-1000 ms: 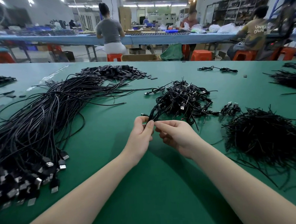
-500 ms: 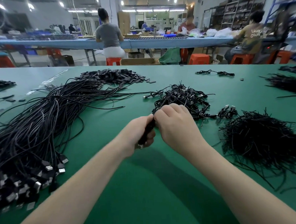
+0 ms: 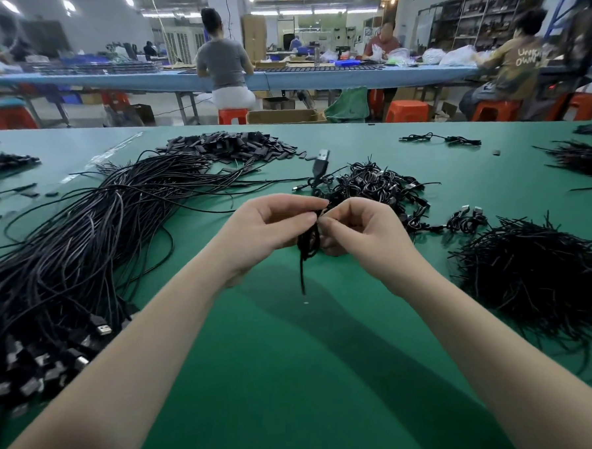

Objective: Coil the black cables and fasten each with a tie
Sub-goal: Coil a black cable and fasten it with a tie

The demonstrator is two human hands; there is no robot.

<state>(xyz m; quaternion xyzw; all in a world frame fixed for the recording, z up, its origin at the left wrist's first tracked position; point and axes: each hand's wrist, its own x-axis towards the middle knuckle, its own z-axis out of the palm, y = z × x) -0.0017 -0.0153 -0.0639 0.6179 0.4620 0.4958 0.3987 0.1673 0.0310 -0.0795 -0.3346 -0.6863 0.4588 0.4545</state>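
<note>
Hands (image 3: pixel 317 228) over green table (image 3: pixel 296 378)

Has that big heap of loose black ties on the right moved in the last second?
No. The heap of ties lies in the same spot on the green table, just right of the pile of coiled cables; only the camera shifted.

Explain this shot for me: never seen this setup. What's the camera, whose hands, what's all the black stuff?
It is one wide-angle camera worn on a person's head, looking down at their own bare hands; there is no robot. The left hand and right hand together pinch a small coiled black cable, with one end dangling below. On the green table lie loose uncoiled cables at left, a pile of finished coils beyond the hands, and a heap of black ties at right.
</note>
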